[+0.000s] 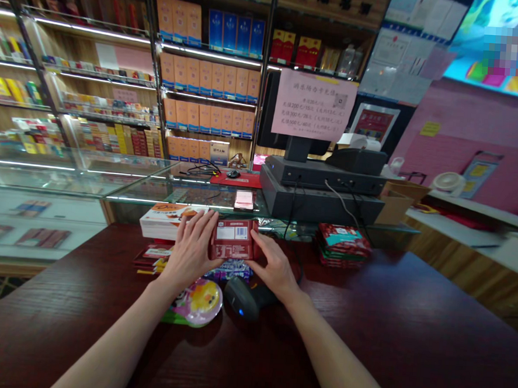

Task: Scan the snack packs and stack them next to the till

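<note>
A small dark red packet (233,238) with a white barcode label is held between both hands above the dark wooden counter (408,343). My left hand (190,249) grips its left side with fingers curled over the top edge. My right hand (274,266) holds its right side. Below the hands lies a black handheld barcode scanner (246,298) with a blue light. A round pink and yellow snack pack (200,301) rests beside it, under my left wrist. A white and orange box (163,220) lies just left of the packet.
A stack of red and teal packets (341,243) lies to the right. Behind stands a black till (324,192) with a pink notice (313,105) on its screen, a phone (244,199) on the glass case, and shelves of boxed goods (208,79).
</note>
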Demonstrator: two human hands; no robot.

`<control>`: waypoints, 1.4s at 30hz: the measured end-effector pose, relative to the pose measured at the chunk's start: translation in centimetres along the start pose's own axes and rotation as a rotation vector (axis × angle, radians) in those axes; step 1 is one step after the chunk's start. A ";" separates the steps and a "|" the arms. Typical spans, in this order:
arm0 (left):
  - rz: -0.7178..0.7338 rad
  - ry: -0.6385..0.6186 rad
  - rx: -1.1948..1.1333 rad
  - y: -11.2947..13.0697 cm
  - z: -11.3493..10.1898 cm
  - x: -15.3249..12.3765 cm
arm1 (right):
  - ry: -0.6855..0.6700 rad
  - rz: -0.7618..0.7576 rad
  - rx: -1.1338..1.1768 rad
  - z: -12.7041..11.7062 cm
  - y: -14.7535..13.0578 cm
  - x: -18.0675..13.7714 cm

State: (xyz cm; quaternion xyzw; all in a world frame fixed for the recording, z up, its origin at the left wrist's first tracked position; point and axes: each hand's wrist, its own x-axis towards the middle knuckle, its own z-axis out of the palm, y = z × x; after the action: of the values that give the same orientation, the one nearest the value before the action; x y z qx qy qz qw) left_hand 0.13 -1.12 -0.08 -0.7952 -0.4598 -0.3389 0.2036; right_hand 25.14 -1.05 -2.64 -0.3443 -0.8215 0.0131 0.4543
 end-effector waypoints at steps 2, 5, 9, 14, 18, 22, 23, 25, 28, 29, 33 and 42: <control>0.026 -0.032 0.000 0.0 0.0 0.0 | -0.013 -0.003 0.000 0.1 0.1 -0.1; 0.045 -0.071 0.006 0.1 0.1 -0.1 | -0.035 0.007 0.001 0.2 0.1 -0.2; 0.042 -0.068 0.005 0.1 0.1 -0.1 | -0.047 0.013 0.002 0.2 0.0 -0.1; 0.026 -0.057 -0.016 0.2 -0.1 0.0 | -0.082 0.024 0.012 0.1 0.1 -0.1; 0.010 -0.065 -0.021 0.1 -0.1 -0.1 | -0.105 0.039 0.033 0.1 0.2 0.1; -0.008 -0.045 -0.035 -0.3 0.2 -0.2 | -0.121 0.048 0.059 -0.5 0.1 0.4; -0.010 -0.039 -0.038 -0.4 0.3 -0.2 | -0.128 0.058 0.060 -0.7 0.2 0.4; -0.011 -0.028 -0.037 -0.7 0.4 -0.3 | -0.151 0.081 0.059 -1.4 0.4 0.2; -0.007 -0.014 -0.016 -1.0 0.4 -0.3 | -0.227 0.115 0.057 -2.7 0.9 -0.7; -0.009 -0.011 -0.007 -1.1 0.4 -0.3 | -0.252 0.128 0.052 -3.2 1.0 -1.2; -0.029 -0.003 0.005 -1.2 0.4 -0.4 | -0.345 0.176 0.054 -4.9 1.1 -3.1; -0.059 -0.013 0.019 -1.9 0.5 -0.7 | -0.578 0.211 0.070 -5.6 -0.3 -3.8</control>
State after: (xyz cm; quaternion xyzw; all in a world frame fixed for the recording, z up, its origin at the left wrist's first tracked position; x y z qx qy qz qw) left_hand -1.62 -0.26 -0.89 -0.7814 -0.4878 -0.3350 0.1980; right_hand 30.53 -5.09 -2.00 -0.3938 -0.8755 0.1859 0.2095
